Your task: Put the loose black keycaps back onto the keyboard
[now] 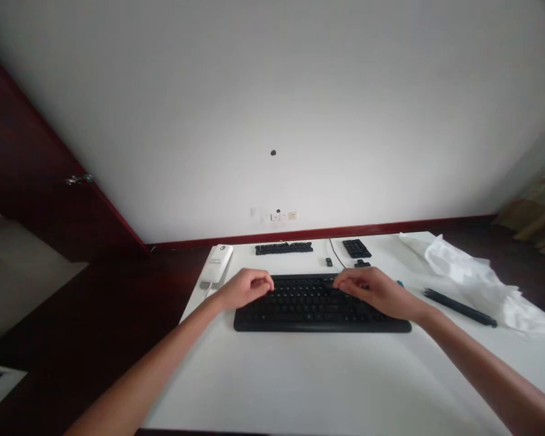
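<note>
White wall and a dark red skirting board back a white table (300, 375) where a person sits with both bare forearms stretched forward; a black keyboard (318, 303) lies flat across the middle of it, its long edge facing the person. Left hand (245, 288) rests over the keyboard's left end, fingers curled loosely inward, grasping nothing that can be seen; right hand (376, 292) lies over the right end, fingers extended toward the upper rows, palm down, likewise holding nothing — whether fingertips press any key cannot be told.

Behind the keyboard, well apart from it, sit a strip of loose black keys (284, 247), a small black number-pad block (356, 248) and two tiny black pieces near a thin cable (335, 254); a white device (217, 265) lies just off the left hand, near the table's left edge; a black rod (458, 307) and crumpled white plastic wrap (472, 275) lie to the right.

Risks, as judged from this: a sideways sweep of the left wrist could nudge the white device off the edge; a backward push on the keyboard might scatter the small loose pieces behind it; the right forearm, swung outward, could roll the rod — or drag the wrap across the table.
</note>
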`<action>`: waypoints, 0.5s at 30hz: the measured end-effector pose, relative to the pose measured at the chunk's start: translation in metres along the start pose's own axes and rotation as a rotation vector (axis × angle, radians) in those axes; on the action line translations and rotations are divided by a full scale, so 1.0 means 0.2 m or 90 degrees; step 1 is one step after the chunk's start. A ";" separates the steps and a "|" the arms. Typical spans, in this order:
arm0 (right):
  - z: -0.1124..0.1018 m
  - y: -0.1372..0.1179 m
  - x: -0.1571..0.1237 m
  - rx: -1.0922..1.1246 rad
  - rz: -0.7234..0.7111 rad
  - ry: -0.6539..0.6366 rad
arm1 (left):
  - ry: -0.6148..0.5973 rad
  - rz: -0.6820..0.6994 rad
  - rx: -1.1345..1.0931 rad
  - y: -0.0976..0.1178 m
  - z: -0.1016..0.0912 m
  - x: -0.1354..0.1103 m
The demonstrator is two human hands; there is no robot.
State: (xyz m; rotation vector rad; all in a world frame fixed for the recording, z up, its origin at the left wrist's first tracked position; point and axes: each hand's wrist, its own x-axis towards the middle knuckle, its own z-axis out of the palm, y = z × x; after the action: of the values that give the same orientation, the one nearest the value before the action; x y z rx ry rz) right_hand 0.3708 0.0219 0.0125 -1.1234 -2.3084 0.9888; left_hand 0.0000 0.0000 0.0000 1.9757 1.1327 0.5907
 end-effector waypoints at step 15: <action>-0.02 0.71 0.33 -0.264 -0.112 0.254 | 0.364 -0.006 -0.130 -0.52 0.05 0.25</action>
State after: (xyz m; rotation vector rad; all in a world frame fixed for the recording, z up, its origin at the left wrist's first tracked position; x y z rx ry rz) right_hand 0.4072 0.1372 -0.0868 -1.1181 -2.2738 0.1959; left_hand -0.0201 0.0721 -0.0889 1.6651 1.3467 1.2666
